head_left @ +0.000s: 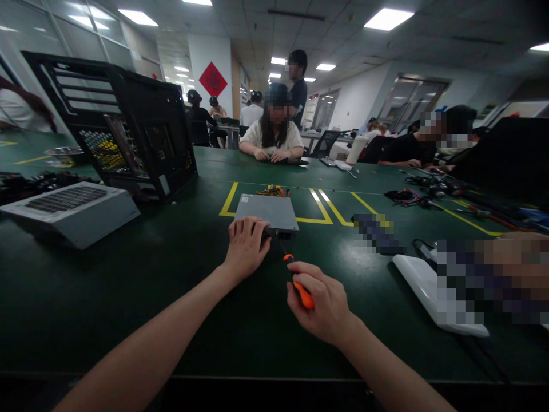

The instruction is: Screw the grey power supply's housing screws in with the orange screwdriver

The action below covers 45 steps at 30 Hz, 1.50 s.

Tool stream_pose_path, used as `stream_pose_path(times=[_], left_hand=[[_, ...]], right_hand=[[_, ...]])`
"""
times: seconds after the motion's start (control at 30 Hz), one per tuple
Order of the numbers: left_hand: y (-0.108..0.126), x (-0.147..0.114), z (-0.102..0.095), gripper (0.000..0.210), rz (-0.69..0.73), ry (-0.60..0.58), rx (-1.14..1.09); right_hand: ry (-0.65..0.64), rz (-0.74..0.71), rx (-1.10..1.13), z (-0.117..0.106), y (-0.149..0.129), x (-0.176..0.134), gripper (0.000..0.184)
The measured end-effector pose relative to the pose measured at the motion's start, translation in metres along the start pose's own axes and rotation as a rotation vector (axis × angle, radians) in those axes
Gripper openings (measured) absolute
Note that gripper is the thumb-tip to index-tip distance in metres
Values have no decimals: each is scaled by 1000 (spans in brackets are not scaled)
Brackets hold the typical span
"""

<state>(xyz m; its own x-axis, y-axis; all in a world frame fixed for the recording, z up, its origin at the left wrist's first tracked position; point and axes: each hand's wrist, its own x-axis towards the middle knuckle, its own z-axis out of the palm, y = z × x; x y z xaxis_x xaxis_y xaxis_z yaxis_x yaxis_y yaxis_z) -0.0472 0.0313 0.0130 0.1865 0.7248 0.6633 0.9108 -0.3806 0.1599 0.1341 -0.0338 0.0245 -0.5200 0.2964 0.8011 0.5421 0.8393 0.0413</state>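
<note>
A grey computer power supply [270,210] lies flat on the green table in front of me, its bundle of coloured cables [274,191] at the far side. My left hand [246,243] grips its near left corner, fingers over the top and thumb by the near face. In my right hand [319,297] is a screwdriver [303,293] with an orange and black handle. Its thin shaft points up and left at the near face of the power supply, close to my left thumb. Whether the tip touches a screw is too small to tell.
At the left stand a black computer case [128,126] and a larger power supply [72,212]. To the right lie a white device [433,292], a partly blurred dark object [380,233] and tangled cables [412,197]. A person [274,131] sits across the table [206,343].
</note>
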Motion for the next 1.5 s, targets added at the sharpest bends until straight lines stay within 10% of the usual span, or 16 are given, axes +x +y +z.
stream_pose_path(times=[1.5], left_hand=[[1, 0, 0, 28, -19, -5, 4]], right_hand=[[-8, 118, 100, -6, 2, 5, 18]])
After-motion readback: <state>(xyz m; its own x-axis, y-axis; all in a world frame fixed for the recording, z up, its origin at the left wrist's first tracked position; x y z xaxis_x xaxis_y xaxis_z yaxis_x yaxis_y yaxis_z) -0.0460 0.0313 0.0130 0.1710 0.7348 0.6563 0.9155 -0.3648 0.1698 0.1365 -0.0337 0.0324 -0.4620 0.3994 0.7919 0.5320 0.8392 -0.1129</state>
